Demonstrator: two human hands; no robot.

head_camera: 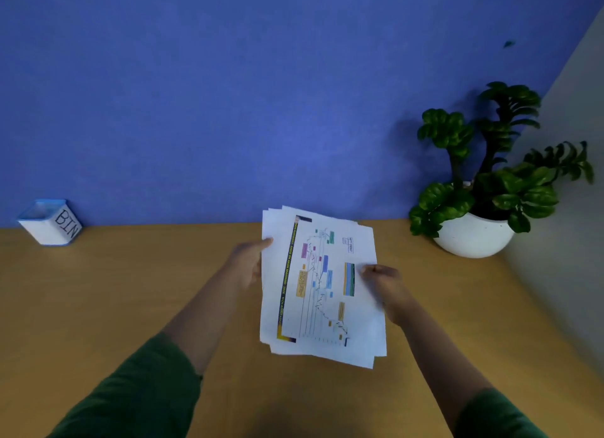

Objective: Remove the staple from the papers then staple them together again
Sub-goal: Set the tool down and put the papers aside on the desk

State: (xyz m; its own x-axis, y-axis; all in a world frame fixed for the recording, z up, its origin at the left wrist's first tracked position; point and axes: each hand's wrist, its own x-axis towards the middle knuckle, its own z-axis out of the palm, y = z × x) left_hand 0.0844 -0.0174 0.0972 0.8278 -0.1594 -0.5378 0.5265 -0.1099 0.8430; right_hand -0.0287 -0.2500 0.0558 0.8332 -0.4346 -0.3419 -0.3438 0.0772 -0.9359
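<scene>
A small stack of white papers (322, 287) is held up above the wooden desk, its top sheet printed with a colourful chart turned sideways. The sheets are slightly fanned at the edges. My left hand (250, 263) grips the stack's left edge, thumb on top near the upper corner. My right hand (382, 282) pinches the right edge at mid height. No staple, stapler or staple remover can be made out.
A white box with a blue rim labelled BIN (49, 222) stands at the desk's far left by the blue wall. A potted green plant in a round white pot (474, 235) stands at the far right. The wooden desk (130, 290) spreads beneath my arms.
</scene>
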